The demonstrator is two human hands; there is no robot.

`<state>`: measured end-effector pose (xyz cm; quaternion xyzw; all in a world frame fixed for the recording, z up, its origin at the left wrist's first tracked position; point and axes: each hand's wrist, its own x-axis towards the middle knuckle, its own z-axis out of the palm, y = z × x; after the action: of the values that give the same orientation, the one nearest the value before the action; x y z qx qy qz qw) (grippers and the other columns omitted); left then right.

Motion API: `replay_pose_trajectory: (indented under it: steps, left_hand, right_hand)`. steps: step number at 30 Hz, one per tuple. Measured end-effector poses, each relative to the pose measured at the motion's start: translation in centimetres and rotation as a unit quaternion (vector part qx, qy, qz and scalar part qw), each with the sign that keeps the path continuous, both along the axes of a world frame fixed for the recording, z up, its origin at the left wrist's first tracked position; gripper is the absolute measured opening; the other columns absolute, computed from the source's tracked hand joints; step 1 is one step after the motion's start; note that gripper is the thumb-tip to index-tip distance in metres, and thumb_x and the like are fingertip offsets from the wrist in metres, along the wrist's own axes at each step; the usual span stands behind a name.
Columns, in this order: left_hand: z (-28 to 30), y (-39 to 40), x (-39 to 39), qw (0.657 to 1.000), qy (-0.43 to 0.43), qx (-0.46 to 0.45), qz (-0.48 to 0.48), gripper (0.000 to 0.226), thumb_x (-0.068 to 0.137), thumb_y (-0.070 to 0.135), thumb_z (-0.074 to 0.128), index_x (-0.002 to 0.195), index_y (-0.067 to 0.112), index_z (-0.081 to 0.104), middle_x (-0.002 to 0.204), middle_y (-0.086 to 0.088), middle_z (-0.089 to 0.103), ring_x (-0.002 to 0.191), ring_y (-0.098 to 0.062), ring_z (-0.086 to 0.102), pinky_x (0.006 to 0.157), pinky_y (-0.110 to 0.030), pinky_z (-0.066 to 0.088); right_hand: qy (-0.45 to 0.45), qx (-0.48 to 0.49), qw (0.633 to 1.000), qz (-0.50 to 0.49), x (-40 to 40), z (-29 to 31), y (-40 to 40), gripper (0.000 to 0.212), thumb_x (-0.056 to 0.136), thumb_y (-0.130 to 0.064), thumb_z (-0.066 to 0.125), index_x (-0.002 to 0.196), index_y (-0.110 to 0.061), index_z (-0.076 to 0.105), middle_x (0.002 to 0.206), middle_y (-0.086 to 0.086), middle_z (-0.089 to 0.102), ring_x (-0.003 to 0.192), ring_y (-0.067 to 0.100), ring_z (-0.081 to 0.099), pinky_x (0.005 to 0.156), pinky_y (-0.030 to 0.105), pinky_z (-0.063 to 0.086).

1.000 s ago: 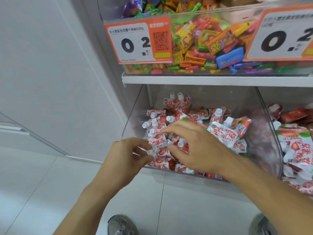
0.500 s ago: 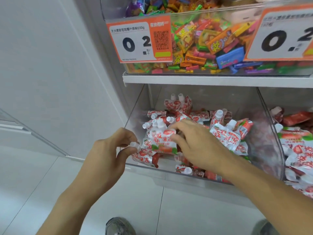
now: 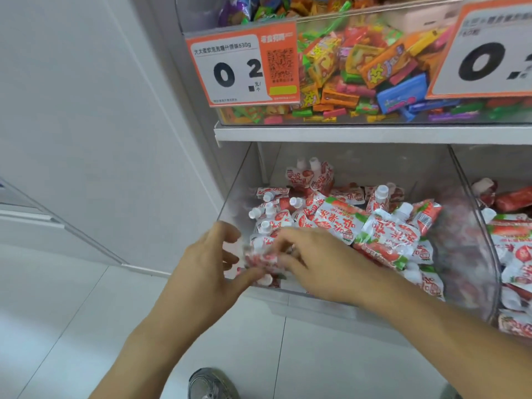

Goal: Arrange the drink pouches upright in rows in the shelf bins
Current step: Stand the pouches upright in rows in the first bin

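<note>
A clear shelf bin holds a loose pile of red-and-white drink pouches with white caps, most lying flat or tilted. Two pouches stand upright at the back. At the bin's front left corner a blurred drink pouch sits between both hands. My left hand holds it from the left, thumb under it and fingers spread above. My right hand grips it from the right with curled fingers.
A neighbouring bin on the right holds more pouches. Above the shelf board a clear bin of coloured candy carries orange price tags. A white wall panel stands left. My shoe shows on the tiled floor.
Both hands have dropped toward the bin's front left corner with a pouch between them. The larger pouch the right hand covered now lies uncovered in the pile's middle.
</note>
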<state>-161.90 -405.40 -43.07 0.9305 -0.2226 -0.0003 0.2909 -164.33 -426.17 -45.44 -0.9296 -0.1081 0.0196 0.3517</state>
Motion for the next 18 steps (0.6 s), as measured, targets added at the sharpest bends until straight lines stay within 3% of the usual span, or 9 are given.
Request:
replay_pose_trajectory:
  steps: [2, 4, 7, 9, 11, 14, 16, 18]
  left_hand:
    - [-0.3, -0.2, -0.1, 1.0, -0.008, -0.005, -0.026, 0.061, 0.072, 0.051, 0.076, 0.121, 0.036, 0.044, 0.115, 0.025, 0.051, 0.098, 0.007, 0.057, 0.079, -0.013, 0.049]
    - [-0.6, -0.3, -0.2, 0.997, -0.001, 0.016, -0.078, 0.061, 0.078, 0.046, 0.073, 0.131, 0.04, 0.043, 0.121, 0.027, 0.051, 0.105, 0.009, 0.053, 0.086, -0.009, 0.043]
    - [-0.8, -0.7, -0.1, 0.991, -0.006, 0.043, -0.126, 0.034, 0.084, 0.043, 0.068, 0.117, 0.036, 0.061, 0.106, 0.021, 0.064, 0.095, 0.001, 0.058, 0.081, -0.012, 0.043]
    - [-0.9, -0.7, -0.1, 0.991, -0.006, 0.043, -0.129, 0.025, 0.085, 0.041, 0.068, 0.109, 0.034, 0.066, 0.099, 0.017, 0.065, 0.09, -0.002, 0.057, 0.077, -0.012, 0.043]
    - [-0.9, -0.7, 0.1, 0.991, -0.004, 0.04, -0.128, 0.022, 0.085, 0.04, 0.068, 0.106, 0.033, 0.066, 0.098, 0.015, 0.064, 0.089, -0.003, 0.055, 0.076, -0.015, 0.043]
    - [-0.9, -0.6, 0.2, 0.991, 0.007, 0.039, -0.126, 0.022, 0.087, 0.042, 0.066, 0.105, 0.031, 0.063, 0.098, 0.014, 0.062, 0.088, -0.002, 0.054, 0.076, -0.02, 0.044]
    - [-1.1, -0.5, 0.2, 0.991, 0.009, 0.037, -0.126, 0.023, 0.087, 0.043, 0.065, 0.107, 0.031, 0.062, 0.099, 0.017, 0.061, 0.089, -0.001, 0.053, 0.076, -0.016, 0.043]
    - [-1.2, -0.5, 0.2, 0.991, 0.005, 0.034, -0.127, 0.027, 0.088, 0.042, 0.065, 0.113, 0.033, 0.062, 0.099, 0.023, 0.056, 0.093, 0.001, 0.052, 0.077, -0.008, 0.038]
  right_hand:
    - [0.009, -0.073, 0.996, 0.044, 0.3, -0.7, 0.6, 0.008, 0.099, -0.026, 0.057, 0.101, -0.02, 0.06, 0.1, -0.008, 0.057, 0.101, 0.014, 0.054, 0.083, 0.034, 0.046]
    - [0.019, -0.085, 0.995, 0.051, 0.4, -0.4, 0.6, 0.012, 0.099, -0.028, 0.056, 0.105, -0.02, 0.062, 0.104, -0.007, 0.057, 0.102, 0.013, 0.053, 0.084, 0.034, 0.047]
    - [0.003, -0.041, 0.999, 0.019, 0.2, 1.2, -0.8, 0.012, 0.096, -0.03, 0.061, 0.106, -0.028, 0.067, 0.101, -0.015, 0.059, 0.092, 0.002, 0.057, 0.082, 0.031, 0.053]
    - [-0.066, 0.037, 0.996, -0.039, 0.6, 2.8, -1.8, 0.008, 0.091, -0.023, 0.067, 0.098, -0.027, 0.07, 0.095, -0.017, 0.063, 0.087, 0.001, 0.062, 0.077, 0.025, 0.056]
    - [-0.132, 0.046, 0.988, -0.072, 1.8, 4.1, -2.3, 0.008, 0.088, -0.019, 0.071, 0.094, -0.024, 0.071, 0.091, -0.014, 0.066, 0.084, 0.002, 0.064, 0.074, 0.023, 0.056]
    - [-0.11, -0.04, 0.993, -0.025, 4.7, 4.8, -1.7, 0.024, 0.085, -0.023, 0.074, 0.108, -0.024, 0.068, 0.103, -0.01, 0.064, 0.093, 0.004, 0.062, 0.085, 0.029, 0.054]
    - [-0.047, -0.135, 0.989, 0.033, 6.6, 3.9, -0.3, 0.051, 0.082, -0.037, 0.075, 0.129, -0.029, 0.056, 0.123, -0.003, 0.055, 0.111, 0.014, 0.055, 0.098, 0.035, 0.048]
    - [-0.017, -0.263, 0.963, 0.063, 7.9, 2.1, 1.1, 0.066, 0.082, -0.052, 0.07, 0.14, -0.034, 0.044, 0.136, 0.004, 0.045, 0.121, 0.024, 0.046, 0.102, 0.041, 0.042]
